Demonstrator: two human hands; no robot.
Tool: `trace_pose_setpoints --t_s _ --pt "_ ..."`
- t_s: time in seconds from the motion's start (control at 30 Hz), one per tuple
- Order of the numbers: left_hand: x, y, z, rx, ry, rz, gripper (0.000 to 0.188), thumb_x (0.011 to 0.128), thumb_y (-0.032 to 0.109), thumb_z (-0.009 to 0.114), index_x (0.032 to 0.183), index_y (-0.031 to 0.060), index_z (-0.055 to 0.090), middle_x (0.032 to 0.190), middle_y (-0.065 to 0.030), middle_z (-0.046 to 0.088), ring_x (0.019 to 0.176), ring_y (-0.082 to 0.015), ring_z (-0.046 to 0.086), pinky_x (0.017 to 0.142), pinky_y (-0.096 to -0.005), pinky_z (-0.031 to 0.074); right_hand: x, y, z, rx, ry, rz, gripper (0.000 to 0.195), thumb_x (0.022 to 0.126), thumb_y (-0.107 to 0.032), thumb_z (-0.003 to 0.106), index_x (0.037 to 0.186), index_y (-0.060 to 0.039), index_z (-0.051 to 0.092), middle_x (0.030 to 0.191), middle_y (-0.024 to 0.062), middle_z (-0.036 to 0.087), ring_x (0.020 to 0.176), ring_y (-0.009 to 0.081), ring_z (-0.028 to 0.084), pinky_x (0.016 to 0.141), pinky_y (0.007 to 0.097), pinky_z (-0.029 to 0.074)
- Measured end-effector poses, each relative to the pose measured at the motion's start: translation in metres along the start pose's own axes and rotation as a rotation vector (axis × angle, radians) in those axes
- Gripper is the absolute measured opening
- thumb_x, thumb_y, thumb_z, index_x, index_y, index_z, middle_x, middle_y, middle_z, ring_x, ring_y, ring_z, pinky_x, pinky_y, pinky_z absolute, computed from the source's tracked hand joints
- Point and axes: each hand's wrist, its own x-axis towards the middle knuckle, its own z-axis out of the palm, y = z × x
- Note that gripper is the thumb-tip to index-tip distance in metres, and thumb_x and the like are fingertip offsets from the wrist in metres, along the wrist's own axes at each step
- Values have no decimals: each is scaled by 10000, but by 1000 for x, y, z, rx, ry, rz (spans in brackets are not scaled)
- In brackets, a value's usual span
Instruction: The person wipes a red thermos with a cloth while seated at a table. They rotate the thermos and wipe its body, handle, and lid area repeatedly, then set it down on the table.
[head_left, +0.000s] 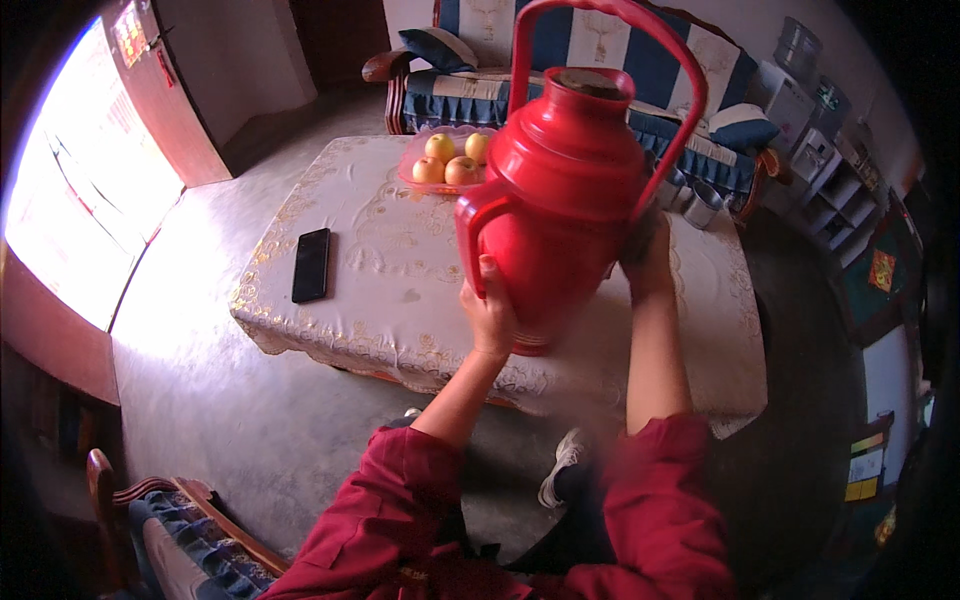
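Observation:
A red vacuum flask stands slightly tilted over the near part of the table, its carrying handle raised and a cork stopper in its neck. My left hand grips it low on the left, at the lower end of the side handle. Against the flask's right side lies my right hand, blurred and in shadow. Something dark shows at its fingers; whether that is a cloth cannot be made out. Whether the flask's base touches the tabletop is unclear.
A patterned tablecloth covers the table. On it are a smartphone, a pink plastic fruit tray with several apples, and metal cups at right. Beyond stands a striped sofa; a wooden armchair is lower left.

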Motion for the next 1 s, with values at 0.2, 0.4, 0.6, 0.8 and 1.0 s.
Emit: trace_pose_setpoints --t_s 0.2,0.4,0.6,0.8,1.0 --pt "0 0 4 4 -18 40 530 983 469 425 1030 -39 568 861 -192 585 795 -295 550 726 -412 441 13 -19 27 -15 9 0 580 1025 -452 326 1410 -28 413 1385 129 491 1227 248 491 1041 358 352" --pt "0 -8 4 16 9 55 504 971 385 453 1251 -26 533 1150 -251 589 1092 -383 561 921 -421 428 6 33 -7 -245 96 101 589 1022 -464 323 1386 -15 437 1374 138 498 1219 246 494 1036 356 351" --pt "-2 -7 2 88 7 28 583 1005 464 390 1223 -50 556 975 -156 654 901 -232 587 826 -370 464 -40 87 -62 -626 155 282 601 1019 -475 320 1362 -3 462 1363 147 505 1210 243 498 1031 353 349" --pt "-4 3 6 -36 -28 -21 511 968 390 461 1292 -2 516 1118 -242 618 1045 -403 599 873 -414 461 -91 101 -79 -760 153 289 615 1015 -487 317 1337 10 486 1352 157 512 1202 241 501 1025 350 347" --pt "-1 -1 1 26 -50 -7 517 966 408 470 1266 -8 535 1102 -254 616 1033 -423 595 848 -427 468 -90 53 -18 -381 306 345 558 999 -445 387 1354 -24 472 1313 94 536 1162 191 517 962 337 413"
